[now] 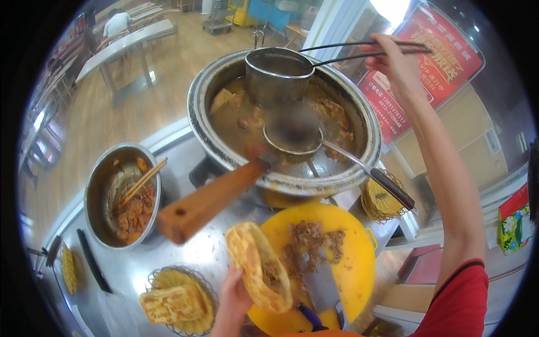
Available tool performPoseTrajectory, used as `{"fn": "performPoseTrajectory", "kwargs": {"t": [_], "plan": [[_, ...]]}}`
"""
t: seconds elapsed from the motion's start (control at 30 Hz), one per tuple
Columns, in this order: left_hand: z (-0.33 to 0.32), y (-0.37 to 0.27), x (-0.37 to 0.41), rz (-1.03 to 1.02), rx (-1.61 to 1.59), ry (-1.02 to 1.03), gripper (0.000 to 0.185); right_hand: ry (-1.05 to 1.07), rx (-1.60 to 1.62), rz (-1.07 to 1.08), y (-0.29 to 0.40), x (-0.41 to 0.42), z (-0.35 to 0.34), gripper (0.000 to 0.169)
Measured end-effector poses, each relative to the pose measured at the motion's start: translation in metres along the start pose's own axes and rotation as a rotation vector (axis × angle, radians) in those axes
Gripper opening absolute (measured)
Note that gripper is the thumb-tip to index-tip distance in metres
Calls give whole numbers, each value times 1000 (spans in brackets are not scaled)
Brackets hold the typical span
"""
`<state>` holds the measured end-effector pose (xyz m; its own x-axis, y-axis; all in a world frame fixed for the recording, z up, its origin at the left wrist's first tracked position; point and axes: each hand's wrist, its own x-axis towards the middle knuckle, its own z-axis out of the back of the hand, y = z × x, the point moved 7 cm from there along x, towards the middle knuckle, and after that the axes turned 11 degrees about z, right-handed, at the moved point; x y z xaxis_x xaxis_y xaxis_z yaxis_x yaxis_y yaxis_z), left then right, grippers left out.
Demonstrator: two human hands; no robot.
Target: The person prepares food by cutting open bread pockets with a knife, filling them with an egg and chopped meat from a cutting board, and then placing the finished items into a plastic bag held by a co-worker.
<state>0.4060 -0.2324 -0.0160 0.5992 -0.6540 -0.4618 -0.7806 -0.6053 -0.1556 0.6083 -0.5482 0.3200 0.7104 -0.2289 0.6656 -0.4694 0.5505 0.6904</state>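
My left hand (pixel 231 290) holds a split browned flatbread (pixel 248 261), with shredded meat (pixel 271 274) showing in its opening. Raised at the upper right, my right hand (pixel 393 63) grips long black chopsticks (pixel 349 58). Their tips reach the rim of a metal mesh strainer basket (pixel 269 80), which stands partly in the broth of a large round pot (pixel 372 130). Beside the held bread, chopped meat (pixel 311 236) lies on a round yellow chopping board (pixel 358 278). A broad cleaver blade (pixel 322 282) rests there too, near a dark blue handle (pixel 310 316).
A dark-handled ladle (pixel 389 187) lies across the pot's rim. Nearer me, a wooden handle (pixel 214 202) juts out; its far end is blurred. At left are a steel bowl (pixel 99 185) of sauced food with wooden chopsticks (pixel 143 181), and another flatbread (pixel 172 303) on a woven basket (pixel 206 290).
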Motion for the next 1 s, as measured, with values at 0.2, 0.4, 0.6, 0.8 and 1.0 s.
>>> {"fn": "performPoseTrajectory", "kwargs": {"t": [0.2,0.4,0.6,0.8,1.0], "plan": [[6,-1,0,38,42,53,71,351,-124,-362,-77,32,-103,26],[14,-1,5,12,58,-65,73,333,-259,-387,-113,21,-134,27],[9,0,6,12,36,-35,72,165,-145,-176,-104,27,-106,34],[8,3,3,4,17,-15,73,-10,59,-27,-64,26,-73,33],[0,9,-1,33,22,92,71,-121,103,148,-34,50,-40,33]]}}
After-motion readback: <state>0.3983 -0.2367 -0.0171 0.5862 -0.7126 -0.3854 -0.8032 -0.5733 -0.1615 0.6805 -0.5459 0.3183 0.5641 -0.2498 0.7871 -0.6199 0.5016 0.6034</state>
